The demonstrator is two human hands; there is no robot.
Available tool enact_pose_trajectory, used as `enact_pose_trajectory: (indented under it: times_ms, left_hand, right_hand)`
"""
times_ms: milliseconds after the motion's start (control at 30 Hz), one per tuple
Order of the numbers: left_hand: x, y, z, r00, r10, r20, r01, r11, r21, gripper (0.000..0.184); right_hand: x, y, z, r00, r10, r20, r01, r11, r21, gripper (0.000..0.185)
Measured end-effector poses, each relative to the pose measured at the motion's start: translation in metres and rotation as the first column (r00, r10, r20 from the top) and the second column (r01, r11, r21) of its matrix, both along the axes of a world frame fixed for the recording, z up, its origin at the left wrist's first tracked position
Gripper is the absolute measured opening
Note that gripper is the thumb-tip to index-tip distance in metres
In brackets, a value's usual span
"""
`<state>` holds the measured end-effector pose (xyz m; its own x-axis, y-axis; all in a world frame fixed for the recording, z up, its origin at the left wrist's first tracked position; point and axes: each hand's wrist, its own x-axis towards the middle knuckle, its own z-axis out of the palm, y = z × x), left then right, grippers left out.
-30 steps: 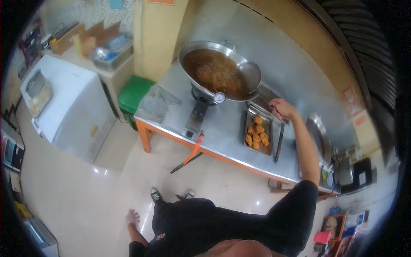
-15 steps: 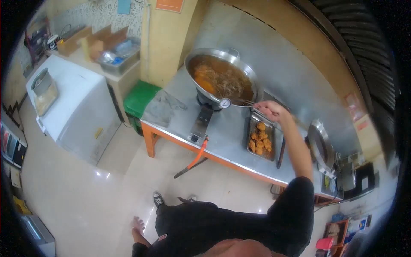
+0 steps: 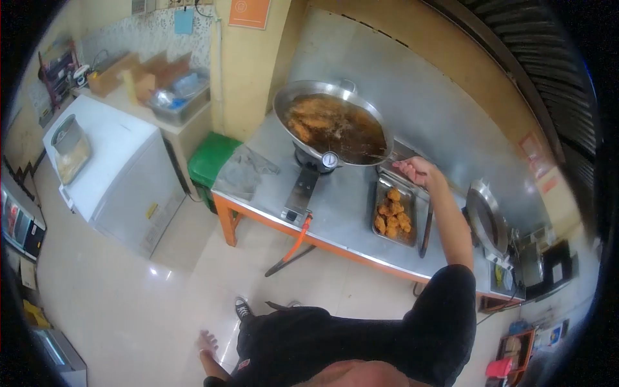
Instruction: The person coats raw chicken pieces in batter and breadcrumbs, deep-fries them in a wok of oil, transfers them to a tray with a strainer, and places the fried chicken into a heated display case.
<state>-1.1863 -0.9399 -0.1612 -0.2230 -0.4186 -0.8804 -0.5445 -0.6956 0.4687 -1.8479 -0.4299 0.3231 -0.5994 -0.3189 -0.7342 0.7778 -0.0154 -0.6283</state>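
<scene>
Clearly, the right hand [image 3: 416, 171] has its fingers curled round a thin tool [image 3: 380, 157], which reaches over the near rim of the wok [image 3: 303, 142] and into dark oil (its far end is hidden, so I cannot tell its shape). Browned food [image 3: 313, 117] lies in that oil, mostly towards the left side. On the rim nearest the person sits a round gauge [image 3: 329, 160]. Below the right hand, a metal tray [image 3: 411, 198] holds a small heap of golden pieces [image 3: 392, 216]; just beside it lies a dark rod [image 3: 425, 230]. Both wok and tray stand at the steel table [image 3: 342, 213], the wok over a burner [image 3: 302, 197] with an orange hose [image 3: 300, 242]. The left hand [image 3: 207, 342] hangs well apart above the floor [image 3: 167, 309], its fingers loosely spread and gripping nothing.
</scene>
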Motion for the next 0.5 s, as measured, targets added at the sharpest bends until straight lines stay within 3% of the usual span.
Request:
enact_pose_trajectory:
  times_ms: [133, 167, 267, 300, 400, 500]
  left_hand:
    - [0.03, 0.019, -0.007, 0.998, 0.064, 0.021, -0.065, 0.997, 0.047, 0.052]
    - [0.041, 0.023, -0.023, 0.997, 0.071, 0.039, -0.074, 0.994, 0.083, 0.053]
    - [0.069, 0.04, -0.047, 0.997, 0.079, -0.007, -0.078, 0.99, 0.116, 0.054]
    - [0.071, 0.041, -0.045, 0.996, 0.079, -0.034, -0.075, 0.991, 0.111, 0.054]
    - [0.069, 0.045, -0.043, 0.996, 0.071, -0.061, -0.066, 0.994, 0.082, 0.053]
    - [0.058, 0.047, -0.049, 0.991, 0.124, 0.057, -0.13, 0.984, 0.12, 0.052]
  right_hand:
    - [-0.016, -0.011, 0.011, 0.98, 0.123, -0.155, -0.074, 0.953, 0.294, 0.015]
    - [-0.031, -0.007, -0.001, 0.937, 0.254, -0.239, -0.161, 0.924, 0.348, 0.014]
    - [-0.019, -0.041, -0.005, 0.896, 0.327, -0.299, -0.203, 0.903, 0.378, 0.01]
    - [-0.015, -0.049, 0.007, 0.958, 0.165, -0.234, -0.085, 0.944, 0.318, 0.009]
    - [-0.041, -0.03, 0.001, 0.976, 0.1, -0.192, -0.043, 0.959, 0.281, 0.013]
    - [-0.024, -0.065, -0.015, 0.915, 0.321, -0.246, -0.268, 0.937, 0.225, 0.014]
